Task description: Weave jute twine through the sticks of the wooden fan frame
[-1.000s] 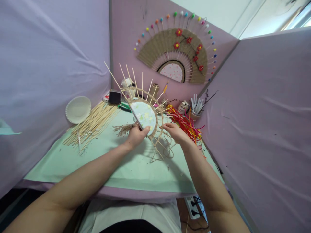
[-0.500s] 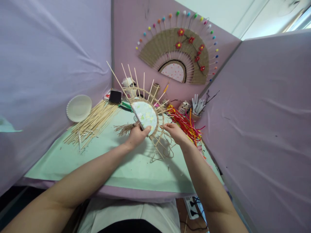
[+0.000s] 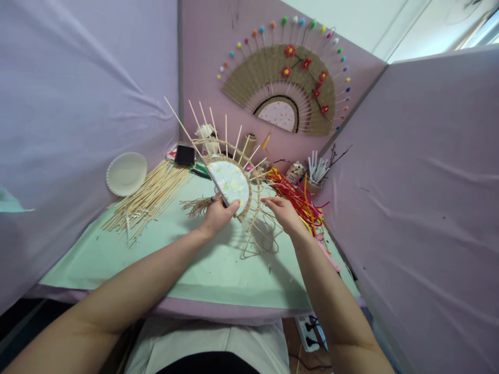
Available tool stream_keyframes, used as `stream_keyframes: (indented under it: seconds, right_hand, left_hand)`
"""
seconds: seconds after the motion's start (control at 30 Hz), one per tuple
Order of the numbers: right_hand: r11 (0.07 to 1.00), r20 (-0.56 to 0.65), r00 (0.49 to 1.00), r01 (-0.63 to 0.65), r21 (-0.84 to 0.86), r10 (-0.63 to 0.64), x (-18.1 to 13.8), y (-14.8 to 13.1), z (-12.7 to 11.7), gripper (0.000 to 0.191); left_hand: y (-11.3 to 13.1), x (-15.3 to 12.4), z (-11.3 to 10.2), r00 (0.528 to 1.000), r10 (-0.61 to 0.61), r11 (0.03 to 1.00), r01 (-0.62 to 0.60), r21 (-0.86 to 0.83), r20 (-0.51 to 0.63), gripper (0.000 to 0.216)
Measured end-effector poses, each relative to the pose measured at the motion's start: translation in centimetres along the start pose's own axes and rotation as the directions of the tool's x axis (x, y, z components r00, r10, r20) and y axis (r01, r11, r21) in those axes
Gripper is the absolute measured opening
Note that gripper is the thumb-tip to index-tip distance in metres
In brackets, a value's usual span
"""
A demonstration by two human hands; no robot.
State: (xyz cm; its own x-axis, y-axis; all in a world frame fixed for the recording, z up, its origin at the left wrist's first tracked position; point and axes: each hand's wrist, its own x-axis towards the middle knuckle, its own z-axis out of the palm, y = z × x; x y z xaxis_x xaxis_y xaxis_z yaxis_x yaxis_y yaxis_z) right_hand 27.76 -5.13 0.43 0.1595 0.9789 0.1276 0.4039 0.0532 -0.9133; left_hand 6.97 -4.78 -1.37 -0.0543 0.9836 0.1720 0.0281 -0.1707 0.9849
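A half-made fan (image 3: 231,180) hangs above the green table: a pale flowered half-disc with thin wooden sticks fanning out and tan twine woven round its rim. My left hand (image 3: 217,215) is closed on the disc's lower edge, thumb on the front. My right hand (image 3: 284,212) sits at the fan's right side, fingers pinched on the loose twine (image 3: 260,240) that trails down in loops onto the table.
A heap of wooden sticks (image 3: 150,196) and a white paper plate (image 3: 126,174) lie at the left. Red and orange pipe cleaners (image 3: 300,198), a cup of white sticks (image 3: 316,170) and a twine spool (image 3: 248,144) stand behind. A finished fan (image 3: 284,85) hangs on the pink wall.
The fan has tilted slightly left and lower. My right hand has shifted a little along the fan's right edge with the twine.
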Motion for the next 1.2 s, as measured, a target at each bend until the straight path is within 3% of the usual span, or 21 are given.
stream_keyframes:
  seconds: [0.07, 0.17, 0.23, 0.33, 0.4, 0.47, 0.6, 0.7, 0.8, 0.93, 1.07, 1.2]
  right_hand:
    - [0.997, -0.116, 0.99, 0.076, 0.007, -0.075, -0.1, 0.2, -0.4, 0.026]
    - [0.985, -0.353, 0.929, 0.153, 0.082, -0.115, -0.4, 0.5, -0.9, 0.028]
    - [0.971, -0.469, 0.882, 0.158, 0.178, -0.058, -0.7, 0.9, -1.1, 0.03]
    - [0.918, -0.526, 0.848, 0.156, 0.365, 0.065, -1.4, 1.7, -0.8, 0.037]
    - [0.872, -0.513, 0.849, 0.149, 0.467, 0.13, -1.8, 2.4, -0.2, 0.04]
    - [0.837, -0.434, 0.888, 0.117, 0.534, 0.153, -2.1, 3.0, 0.6, 0.04]
    - [0.757, -0.118, 0.988, 0.0, 0.653, 0.102, -2.5, 2.9, 2.2, 0.039]
    - [0.685, 0.068, 0.995, -0.101, 0.721, 0.076, -3.2, 2.1, 2.9, 0.04]
    - [0.653, 0.168, 0.986, -0.124, 0.748, -0.006, -4.0, 1.4, 3.3, 0.044]
    - [0.658, 0.129, 0.988, -0.043, 0.752, -0.083, -4.3, 1.5, 3.9, 0.041]
    - [0.684, 0.01, 0.999, 0.019, 0.729, -0.038, -3.9, 2.2, 4.4, 0.031]
    - [0.762, -0.006, 0.999, 0.038, 0.646, -0.045, -3.9, 2.7, 4.4, 0.032]
  left_hand:
    - [-0.2, 0.5, -0.2, 0.999, 0.013, 1.0, -0.014, -0.026, -0.029, 0.026]
    - [-0.4, 1.4, -0.4, 0.997, -0.02, 0.987, 0.008, -0.162, -0.069, 0.03]
    - [-0.2, 2.2, -0.6, 0.994, -0.081, 0.948, 0.054, -0.314, -0.074, 0.033]
    - [0.4, 3.0, -0.9, 0.989, -0.133, 0.842, 0.077, -0.534, -0.067, 0.038]
    - [0.9, 3.4, -1.2, 0.99, -0.132, 0.765, 0.075, -0.639, -0.041, 0.038]
    - [1.2, 3.7, -1.6, 0.993, -0.118, 0.703, 0.089, -0.706, 0.007, 0.037]
    - [1.3, 3.8, -2.1, 0.987, -0.076, 0.625, 0.156, -0.765, 0.14, 0.031]
    - [1.2, 3.8, -2.3, 0.975, -0.071, 0.595, 0.21, -0.776, 0.21, 0.029]
    - [1.1, 3.9, -2.4, 0.966, -0.09, 0.582, 0.247, -0.774, 0.24, 0.03]
    - [0.9, 3.9, -2.5, 0.959, -0.108, 0.562, 0.277, -0.779, 0.263, 0.029]
    - [0.8, 3.8, -2.6, 0.956, -0.121, 0.542, 0.288, -0.789, 0.266, 0.027]
    - [0.7, 3.9, -2.6, 0.953, -0.129, 0.547, 0.299, -0.782, 0.274, 0.028]
